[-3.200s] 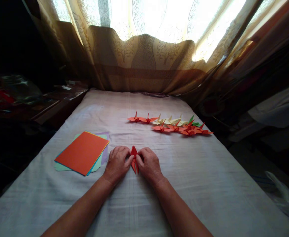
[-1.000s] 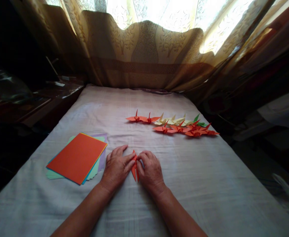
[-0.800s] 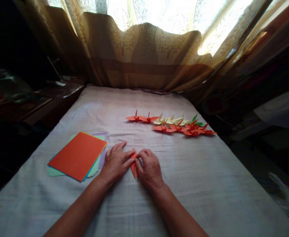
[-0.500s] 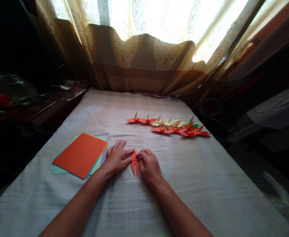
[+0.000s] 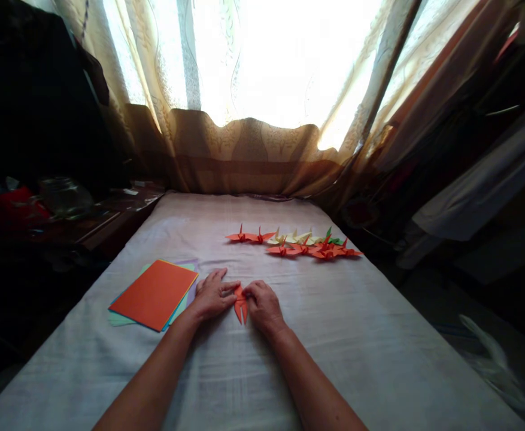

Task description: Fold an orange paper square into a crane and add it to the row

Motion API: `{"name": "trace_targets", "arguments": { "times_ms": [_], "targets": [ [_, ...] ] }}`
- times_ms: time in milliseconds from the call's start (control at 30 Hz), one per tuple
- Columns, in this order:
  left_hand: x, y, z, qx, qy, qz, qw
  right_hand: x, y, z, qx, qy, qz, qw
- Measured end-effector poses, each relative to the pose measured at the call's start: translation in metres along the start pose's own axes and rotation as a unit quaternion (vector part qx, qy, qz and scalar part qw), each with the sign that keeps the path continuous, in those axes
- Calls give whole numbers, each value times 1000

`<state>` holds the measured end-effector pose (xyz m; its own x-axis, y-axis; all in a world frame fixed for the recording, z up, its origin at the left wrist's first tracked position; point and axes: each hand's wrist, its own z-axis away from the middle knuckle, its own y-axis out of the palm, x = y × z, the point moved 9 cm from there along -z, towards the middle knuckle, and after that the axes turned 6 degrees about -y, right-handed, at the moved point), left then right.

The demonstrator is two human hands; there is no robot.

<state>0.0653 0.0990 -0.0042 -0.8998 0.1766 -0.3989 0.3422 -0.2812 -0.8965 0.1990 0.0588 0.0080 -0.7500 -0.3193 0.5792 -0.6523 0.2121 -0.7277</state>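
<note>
- At your far left, about nine o'clock from your hands, a dark side surface (image 5: 87, 221) carries dim clutter too shadowed to identify.
- Nearer, at ten o'clock from your left hand, a stack of coloured paper sheets (image 5: 154, 293) with an orange sheet on top lies flat on the pale cloth-covered table (image 5: 379, 347), just beside that hand and apart from it.
- Your left hand (image 5: 211, 294) lies palm down with the fingers spread flat; its fingertips press the left edge of the small orange folded paper piece (image 5: 240, 304).
- That folded piece sits between both hands, touching each. Its long axis runs from twelve to six o'clock, with two narrow points toward you at six o'clock.
- Your right hand (image 5: 262, 304) is curled, fingertips pinching or pressing the upper right of the piece; how firmly it grips I cannot tell. Both hands are equally near.
- At one o'clock, well apart from the hands, a row of finished paper cranes (image 5: 293, 242) in orange, cream and green lies on the table.
- Beyond, at twelve o'clock, a patterned curtain (image 5: 253, 149) hangs before a bright window.
- No brand, label or writing can be read anywhere.
</note>
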Motion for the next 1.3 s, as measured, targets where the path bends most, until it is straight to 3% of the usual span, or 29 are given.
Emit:
{"name": "trace_targets", "arguments": {
  "times_ms": [433,967,1300],
  "targets": [
    [0,1,1,33,-18,-20,999,8,-4,2,-18,12,43,999],
    [0,-1,5,-8,10,10,1000,9,-8,7,-46,-5,55,997],
    [1,-2,8,-47,30,26,998,1,-9,7,-56,-4,9,998]
  ]
}}
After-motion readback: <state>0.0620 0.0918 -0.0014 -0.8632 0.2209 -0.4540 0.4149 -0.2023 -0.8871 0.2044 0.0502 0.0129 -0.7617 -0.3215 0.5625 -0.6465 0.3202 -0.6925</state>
